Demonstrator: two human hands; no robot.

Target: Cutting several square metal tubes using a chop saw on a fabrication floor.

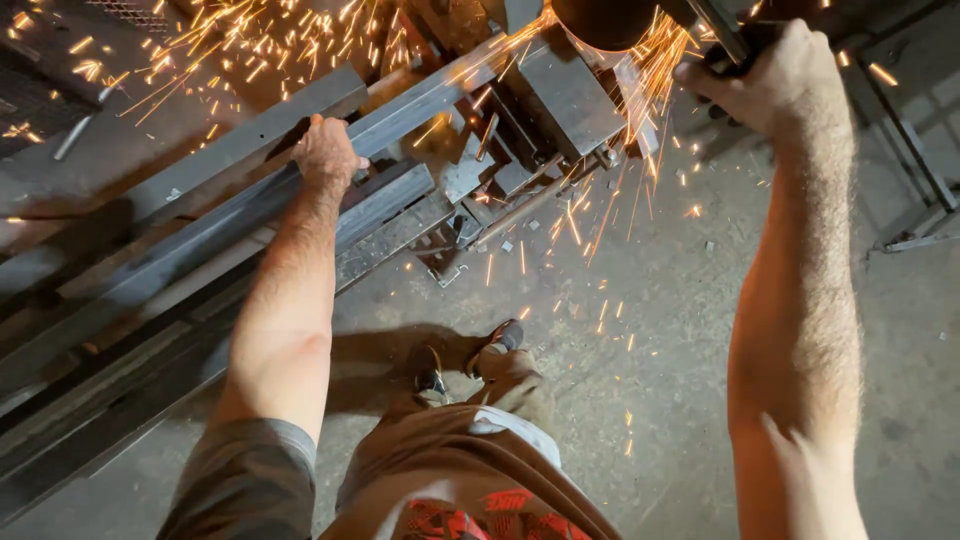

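Observation:
My left hand [325, 152] presses down on a long grey steel tube [200, 240] that runs diagonally from lower left up to the chop saw. My right hand [775, 75] is closed around the saw's dark handle [730, 45] at the top right. The saw's round dark guard [605, 20] sits over the tube at the vise [565, 100], and orange sparks [250, 45] spray out to the upper left and downward over the floor.
More steel tubes and flat bars [110, 370] lie stacked along the left. Small offcuts [450, 270] lie on the concrete floor [650, 330] below the saw. A metal frame [915, 180] stands at the right. My shoes [470, 360] are beside the stack.

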